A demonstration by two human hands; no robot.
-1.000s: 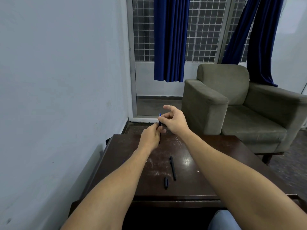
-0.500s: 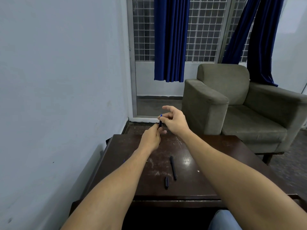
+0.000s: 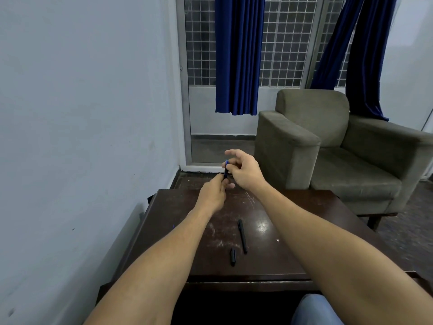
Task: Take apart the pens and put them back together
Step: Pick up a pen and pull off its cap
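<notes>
Nearest you, on the table, lay a short black cap. Just beside it, not touching, lay a long black pen, so one pen looked already in pieces. A tiny blue bit showed by your left forearm, too small to ID.

Farther out, over the table's far edge, your left hand gripped the lower end of the blue pen w/ curled fingers. Your right hand pinched its top end btwn thumb and a finger, w/ the index sticking out free. The pen stood approx. upright in the air, held at both ends, clear of the table. Fingers hid the joint, so I couldn't tell twist vs. pull, or undoing vs. rejoining.

My read on doing this step well:
- The left hand had to be the anchor, and only the right should have worked the top.
- The force needed to run straight along the pen's axis, since a sideways bend risks a cracked barrel or a jammed thread.
- A short, light pinch near the joint would have given better control than a grip at the very tip.
- Working that far out over the edge, any small part that slipped would prob. hit the floor. Closer in, over the tabletop near the black parts, would have been safer.

Beyond stood the armchair and curtains, no part in this.
</notes>
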